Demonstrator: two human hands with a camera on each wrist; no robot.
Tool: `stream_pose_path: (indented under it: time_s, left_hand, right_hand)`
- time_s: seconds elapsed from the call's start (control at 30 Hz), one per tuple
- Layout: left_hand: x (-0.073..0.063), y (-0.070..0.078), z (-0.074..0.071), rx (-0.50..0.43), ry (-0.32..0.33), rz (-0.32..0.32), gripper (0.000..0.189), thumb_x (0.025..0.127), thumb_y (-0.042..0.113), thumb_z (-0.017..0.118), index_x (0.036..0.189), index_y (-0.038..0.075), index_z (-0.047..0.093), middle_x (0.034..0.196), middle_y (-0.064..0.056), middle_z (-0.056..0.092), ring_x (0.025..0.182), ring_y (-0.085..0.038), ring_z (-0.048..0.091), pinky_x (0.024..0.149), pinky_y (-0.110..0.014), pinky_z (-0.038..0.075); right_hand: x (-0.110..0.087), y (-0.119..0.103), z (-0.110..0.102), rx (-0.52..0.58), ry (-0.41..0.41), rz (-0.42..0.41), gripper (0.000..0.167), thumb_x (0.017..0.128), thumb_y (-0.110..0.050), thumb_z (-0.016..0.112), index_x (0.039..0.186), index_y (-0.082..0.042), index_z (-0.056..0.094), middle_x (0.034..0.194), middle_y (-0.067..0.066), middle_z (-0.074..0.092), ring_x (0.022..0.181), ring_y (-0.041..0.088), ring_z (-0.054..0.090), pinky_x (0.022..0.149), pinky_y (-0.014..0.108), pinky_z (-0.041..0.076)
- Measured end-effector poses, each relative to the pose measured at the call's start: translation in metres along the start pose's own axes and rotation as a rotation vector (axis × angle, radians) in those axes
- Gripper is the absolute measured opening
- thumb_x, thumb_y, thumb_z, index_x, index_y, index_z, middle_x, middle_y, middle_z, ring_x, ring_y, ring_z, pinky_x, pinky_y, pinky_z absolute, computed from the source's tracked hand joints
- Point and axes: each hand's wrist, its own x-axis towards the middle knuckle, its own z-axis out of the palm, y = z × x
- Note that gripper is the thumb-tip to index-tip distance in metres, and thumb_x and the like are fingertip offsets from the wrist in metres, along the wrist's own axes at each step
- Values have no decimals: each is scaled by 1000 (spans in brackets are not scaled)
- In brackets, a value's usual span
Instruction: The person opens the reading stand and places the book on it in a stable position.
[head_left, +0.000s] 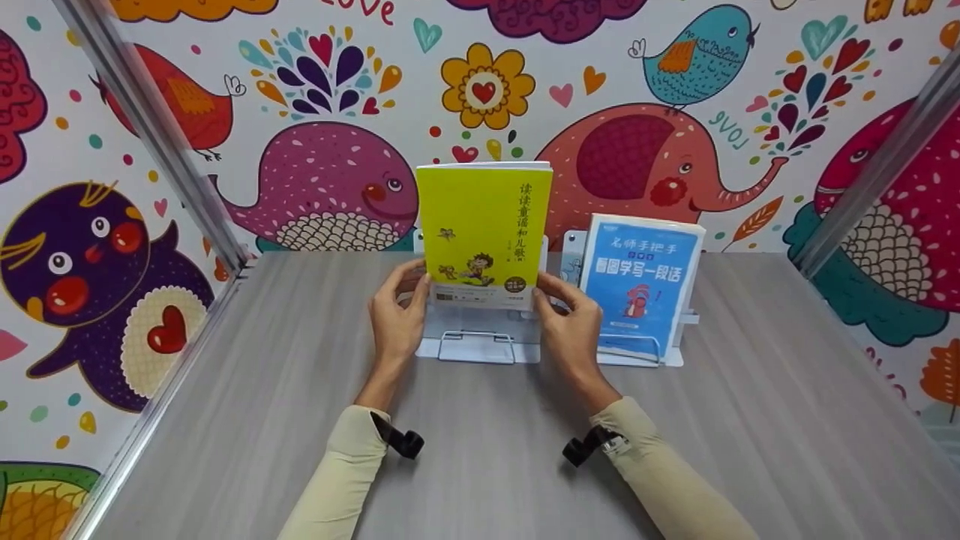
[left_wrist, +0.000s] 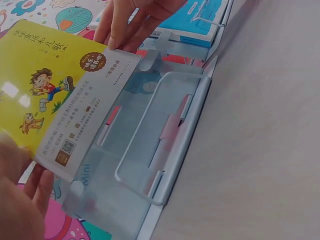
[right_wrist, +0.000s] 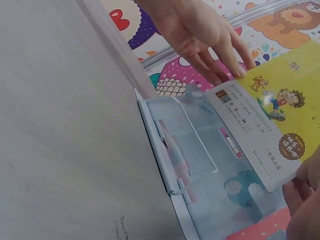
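Note:
A yellow book with a white band along its lower cover is held upright between both hands. My left hand pinches its lower left edge, thumb in front and fingers behind. On the lower right edge, my right hand grips in the same way. Behind and below the book stands a light blue book stand with a wire holder at its foot. In the wrist views the book's bottom edge is above that wire, with a gap between them. Part of the stand's back is hidden by the book.
To the right, a blue book leans on a second stand, behind its wire. A wall with cartoon animals rises behind the grey table. Metal posts edge the left and right sides.

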Motion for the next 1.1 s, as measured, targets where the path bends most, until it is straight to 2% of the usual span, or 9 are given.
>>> stream_pose_path:
  time_s: [0.07, 0.17, 0.33, 0.67, 1.1]
  left_hand:
    - [0, -4, -1, 5, -10, 13, 28, 106, 15, 71, 134, 12, 74, 121, -11, 78, 108, -26, 73, 93, -41, 63]
    - [4, -21, -1, 9, -24, 28, 28, 106, 23, 71, 134, 19, 75, 121, -4, 78, 107, -19, 73, 91, -34, 63]
    - [3, -23, -2, 29, -23, 15, 28, 107, 23, 71, 135, 20, 74, 123, -1, 77, 109, -17, 72, 91, -25, 62]
    - [4, -24, -2, 26, -21, 18, 28, 107, 25, 70, 135, 22, 74, 126, 3, 76, 112, -16, 71, 96, -35, 65]
    - [2, -29, 0, 128, -35, 51, 28, 105, 20, 73, 133, 18, 75, 119, -1, 76, 110, -17, 74, 91, -35, 66]
  right_hand:
    - [1, 2, 1, 0, 15, -8, 29, 103, -16, 76, 131, -19, 78, 127, -4, 79, 122, 14, 72, 109, 39, 59]
    - [3, 5, 2, -7, 26, -19, 28, 102, -15, 77, 129, -19, 79, 126, -3, 80, 120, 15, 73, 108, 40, 60]
    - [4, 7, 5, -3, 28, -39, 27, 101, -13, 77, 127, -18, 81, 123, 0, 81, 118, 17, 74, 106, 41, 61]
    - [6, 9, 5, 0, 17, -28, 27, 102, -15, 76, 129, -21, 80, 127, -2, 79, 121, 17, 72, 109, 43, 60]
    - [2, 12, 5, -128, 19, -34, 25, 102, -15, 77, 126, -11, 80, 121, 6, 82, 105, 21, 77, 98, 40, 64]
